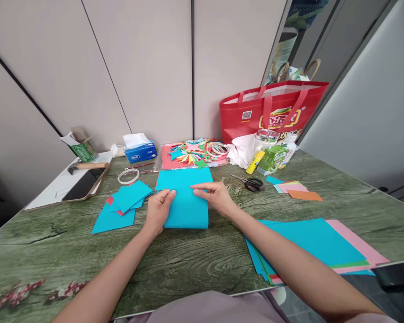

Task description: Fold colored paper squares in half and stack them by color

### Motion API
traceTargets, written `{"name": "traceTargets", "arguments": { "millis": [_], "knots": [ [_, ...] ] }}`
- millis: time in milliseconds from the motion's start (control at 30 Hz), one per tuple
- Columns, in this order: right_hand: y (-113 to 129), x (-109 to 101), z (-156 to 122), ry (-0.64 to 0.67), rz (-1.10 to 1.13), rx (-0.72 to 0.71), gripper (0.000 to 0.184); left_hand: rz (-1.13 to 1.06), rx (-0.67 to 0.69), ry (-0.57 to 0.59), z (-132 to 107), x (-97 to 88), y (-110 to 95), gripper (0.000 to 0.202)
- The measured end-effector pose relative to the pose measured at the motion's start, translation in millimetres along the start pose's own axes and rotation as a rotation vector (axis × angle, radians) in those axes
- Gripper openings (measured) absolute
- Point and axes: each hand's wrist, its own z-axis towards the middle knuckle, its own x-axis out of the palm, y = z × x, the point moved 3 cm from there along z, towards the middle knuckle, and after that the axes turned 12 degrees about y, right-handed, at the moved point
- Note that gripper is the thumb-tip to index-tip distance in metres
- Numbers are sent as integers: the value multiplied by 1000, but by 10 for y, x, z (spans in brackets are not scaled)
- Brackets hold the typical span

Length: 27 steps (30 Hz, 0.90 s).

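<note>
A sheet of blue paper (188, 211) is in front of me, its lower end bent into a rounded curve above the table. My left hand (160, 210) is closed on its left side, thumb on top. My right hand (218, 197) is at the paper's upper right, index finger and thumb close together at its surface in a pinch. More blue paper (185, 174) shows just beyond my fingers; whether it belongs to the same sheet I cannot tell. Smaller blue paper pieces (131, 196) lie left of my left hand, with some red among them.
Scissors (252, 184), a yellow glue stick (255, 162) and a green carton (272, 159) stand or lie at right, before a red bag (245, 116). A paper stack (309, 242) lies under my right forearm. Tape (128, 176), a tissue box (140, 151) and a phone (84, 184) are left.
</note>
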Motion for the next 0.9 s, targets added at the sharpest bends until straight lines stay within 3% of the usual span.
{"name": "traceTargets", "arguments": {
  "millis": [233, 533, 700, 900],
  "knots": [
    [-1, -4, 0, -25, -51, 6, 24, -66, -20, 28, 3, 14, 19, 40],
    [6, -4, -1, -18, -95, 1, 22, -252, -67, 149, 0, 20, 8, 35],
    [19, -2, -5, -9, -148, 5, 23, -122, -12, 188, 10, -28, -67, 47],
    [59, 28, -18, 43, -190, 0, 24, 119, 94, 223, 47, -65, -123, 25]
  ]
}}
